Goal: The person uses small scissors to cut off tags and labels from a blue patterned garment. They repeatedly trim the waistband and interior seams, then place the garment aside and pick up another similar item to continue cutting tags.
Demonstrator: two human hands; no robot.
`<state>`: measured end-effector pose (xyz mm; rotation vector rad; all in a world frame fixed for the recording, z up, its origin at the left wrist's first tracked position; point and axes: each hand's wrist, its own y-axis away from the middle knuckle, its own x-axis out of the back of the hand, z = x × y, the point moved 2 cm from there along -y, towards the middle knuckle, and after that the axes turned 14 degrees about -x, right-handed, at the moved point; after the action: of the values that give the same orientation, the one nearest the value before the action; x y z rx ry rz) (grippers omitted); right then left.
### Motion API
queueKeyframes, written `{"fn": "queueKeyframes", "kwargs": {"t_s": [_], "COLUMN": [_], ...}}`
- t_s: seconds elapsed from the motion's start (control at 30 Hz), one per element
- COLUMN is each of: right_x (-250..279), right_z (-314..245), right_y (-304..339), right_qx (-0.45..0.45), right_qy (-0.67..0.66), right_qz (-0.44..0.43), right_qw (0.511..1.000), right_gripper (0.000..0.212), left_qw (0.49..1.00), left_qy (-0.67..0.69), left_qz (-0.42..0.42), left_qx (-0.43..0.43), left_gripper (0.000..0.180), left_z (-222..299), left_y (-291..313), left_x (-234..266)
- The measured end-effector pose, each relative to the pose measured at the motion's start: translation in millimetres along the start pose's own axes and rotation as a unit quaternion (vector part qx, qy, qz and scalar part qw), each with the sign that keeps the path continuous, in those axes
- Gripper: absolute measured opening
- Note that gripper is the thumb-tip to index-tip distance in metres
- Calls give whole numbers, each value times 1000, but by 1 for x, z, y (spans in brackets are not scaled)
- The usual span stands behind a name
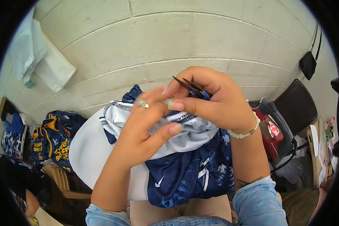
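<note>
A navy and white sports jersey (pixel 184 169) lies bunched over a white rounded tabletop (pixel 86 150), its pale inside and a printed hem band turned up. My right hand (pixel 214 100) is closed around small dark-bladed thread snips (pixel 192 87), whose blades point up and to the left. The thumb and forefinger of that hand also meet at the jersey's edge. Close beside them is my left hand (pixel 141 126), with a ring on one finger. Its thumb stands apart from the fingers, and its upper fingertips are smeared by motion near the right hand's fingertips.
A pale block wall (pixel 169 41) rises just behind the table. White plastic bags (pixel 45 56) hang at the upper left. Navy and yellow garments (pixel 54 139) are piled at the left. To the right are a red and black bag (pixel 271 132) and a dark chair back (pixel 295 107). People sit at both lower sides.
</note>
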<state>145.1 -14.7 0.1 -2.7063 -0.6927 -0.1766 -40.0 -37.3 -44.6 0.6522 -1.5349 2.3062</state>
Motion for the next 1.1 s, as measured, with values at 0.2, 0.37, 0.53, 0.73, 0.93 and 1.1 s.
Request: {"fn": "queueKeyframes", "kwargs": {"t_s": [0.2,0.37,0.53,0.73,0.93,1.1], "right_x": [19,23,26,28,30,30], "right_z": [1,8,5,6,5,6], "right_y": [0,0,4,4,3,4], "right_qx": [-84,-108,-56,-9,-2,-16], "right_qy": [-11,8,-12,4,21,10], "right_qz": [-70,-85,-63,-49,-61,-33], "right_qw": [994,990,996,999,998,999], "right_gripper": [40,46,51,53,52,52], "left_qw": [920,910,921,931,932,936], "left_qy": [257,229,205,182,186,182], "left_qz": [260,329,318,306,300,291], "left_qx": [140,104,91,79,78,73], "left_gripper": [15,15,15,14,13,12], "left_z": [-20,-27,-28,-27,-26,-26], "left_y": [9,9,10,12,10,12], "left_x": [22,30,29,29,30,29]}}
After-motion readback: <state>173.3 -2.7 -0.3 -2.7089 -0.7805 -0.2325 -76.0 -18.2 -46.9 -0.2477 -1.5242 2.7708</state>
